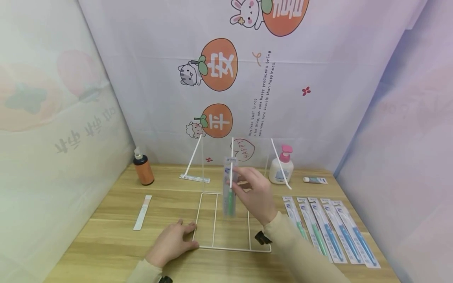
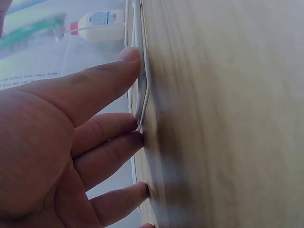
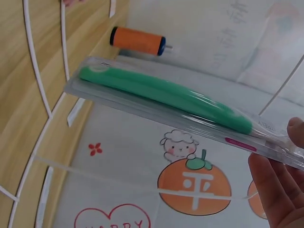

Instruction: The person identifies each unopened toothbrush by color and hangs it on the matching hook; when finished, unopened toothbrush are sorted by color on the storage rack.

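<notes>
A clear package with a green-handled toothbrush (image 1: pixel 230 204) hangs upright at the middle prong of a white wire rack (image 1: pixel 233 249). My right hand (image 1: pixel 256 192) pinches the package's upper part between thumb and fingers. In the right wrist view the green handle (image 3: pixel 161 92) extends away from the fingertips; whether the package's hole is over the prong cannot be made out. At the front left corner of the rack's base rests my left hand (image 1: pixel 173 241). The left wrist view has its thumb and fingertips touching the base wire (image 2: pixel 146 76) and tabletop, fingers fairly straight.
Several packaged toothbrushes (image 1: pixel 330 232) lie in a row at right. Behind them is a small tube (image 1: pixel 315 180). A white pump bottle (image 1: pixel 279 173) and an orange bottle (image 1: pixel 144 173) stand at the back. Flat strips lie left (image 1: pixel 142 214) and behind the rack (image 1: pixel 194 179).
</notes>
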